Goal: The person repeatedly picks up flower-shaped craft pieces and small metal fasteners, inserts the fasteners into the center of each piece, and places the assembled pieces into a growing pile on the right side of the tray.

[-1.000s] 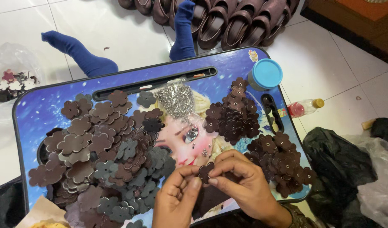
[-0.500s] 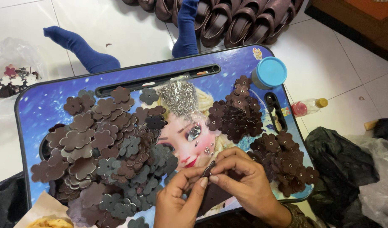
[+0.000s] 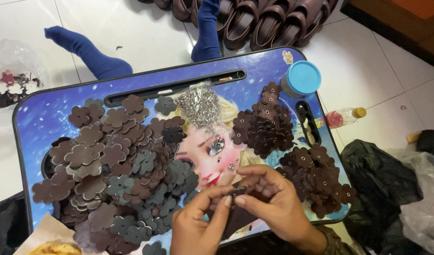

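My left hand (image 3: 198,226) and my right hand (image 3: 269,198) meet near the front edge of a blue lap table (image 3: 51,118) printed with a cartoon figure. Together their fingertips pinch a small dark brown flower-shaped leather piece (image 3: 236,192). A large heap of brown and grey flower pieces (image 3: 118,165) lies just left of my left hand. Two piles of dark brown flowers with metal centres (image 3: 264,125) (image 3: 318,177) sit to the right of my right hand. A clear bag of small silver metal parts (image 3: 200,107) lies in the table's middle.
A blue-lidded round tub (image 3: 300,78) stands at the table's far right corner. Feet in blue socks (image 3: 87,49) rest on the white tiles beyond. Dark shoes (image 3: 255,23) line the back. A small bottle (image 3: 342,116) and black plastic bags (image 3: 382,184) lie right.
Both hands have stayed at the table's front edge, with the fingertips drawing closer together around the small brown piece. The camera view has shifted slightly.
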Available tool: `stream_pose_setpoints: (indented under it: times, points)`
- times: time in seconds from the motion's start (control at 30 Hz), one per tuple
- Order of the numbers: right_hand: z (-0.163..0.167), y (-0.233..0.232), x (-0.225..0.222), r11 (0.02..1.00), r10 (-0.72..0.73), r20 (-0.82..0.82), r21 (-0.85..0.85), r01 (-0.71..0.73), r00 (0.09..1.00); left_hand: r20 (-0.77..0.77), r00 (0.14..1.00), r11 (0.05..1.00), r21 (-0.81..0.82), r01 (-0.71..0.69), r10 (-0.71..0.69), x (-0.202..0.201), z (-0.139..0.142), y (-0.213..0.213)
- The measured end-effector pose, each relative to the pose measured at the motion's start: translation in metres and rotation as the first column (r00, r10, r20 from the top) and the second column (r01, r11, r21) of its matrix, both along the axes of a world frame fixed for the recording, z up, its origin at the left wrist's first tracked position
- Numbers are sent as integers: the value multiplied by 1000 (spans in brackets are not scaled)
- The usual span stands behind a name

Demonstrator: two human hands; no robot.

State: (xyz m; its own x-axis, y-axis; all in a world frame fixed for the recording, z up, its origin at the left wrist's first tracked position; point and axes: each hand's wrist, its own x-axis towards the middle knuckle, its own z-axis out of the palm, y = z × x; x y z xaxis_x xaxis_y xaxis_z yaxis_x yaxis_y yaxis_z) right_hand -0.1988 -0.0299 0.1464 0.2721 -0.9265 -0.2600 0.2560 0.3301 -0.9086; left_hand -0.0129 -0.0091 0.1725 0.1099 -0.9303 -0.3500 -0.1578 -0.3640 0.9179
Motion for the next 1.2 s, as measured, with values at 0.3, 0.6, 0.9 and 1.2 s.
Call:
stream_pose_setpoints:
  times: [0.3,0.6,0.9,1.2]
  points:
    - [2,-3,-3,994,43,29,100,-46,999,-182,982,999,21,-41,44,2,-5,-1]
    - [6,11,-3,981,137,-73,148,-125,988,145,982,986,-100,136,-121,2,-5,5]
    - [-7,25,-4,989,111,-82,111,-102,990,217,934,941,-120,315,-285,1,-22,16]
    - [17,-10,-18,998,12,-356,-61,-36,934,365,931,901,-413,135,28,16,-12,21]
